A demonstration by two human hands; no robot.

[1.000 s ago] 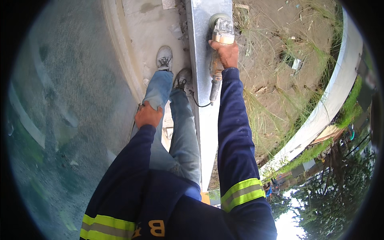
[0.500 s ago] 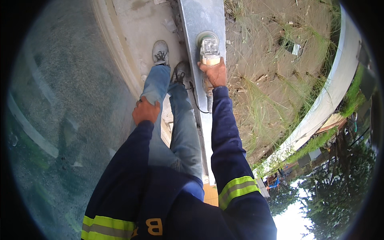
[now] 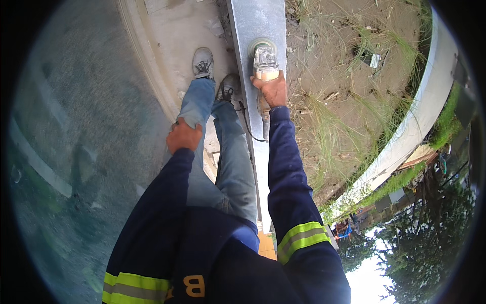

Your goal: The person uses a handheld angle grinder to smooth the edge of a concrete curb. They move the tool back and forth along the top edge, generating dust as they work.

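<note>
The grinder (image 3: 266,60) is held on the ledge (image 3: 253,17) by the right hand (image 3: 274,91). Shoes (image 3: 203,60) are placed left of the ledge; right of it, soil (image 3: 329,71) is bounded by a wall (image 3: 436,76). The left hand (image 3: 185,137) is laid on a leg (image 3: 196,104).

Grey pavement (image 3: 101,142) lies at 9 o'clock; grass tufts (image 3: 326,124) stand in brown soil (image 3: 336,76) toward 2 and 3; a white curved wall (image 3: 414,133) at 3; leafy trees (image 3: 428,243) at 4.
</note>
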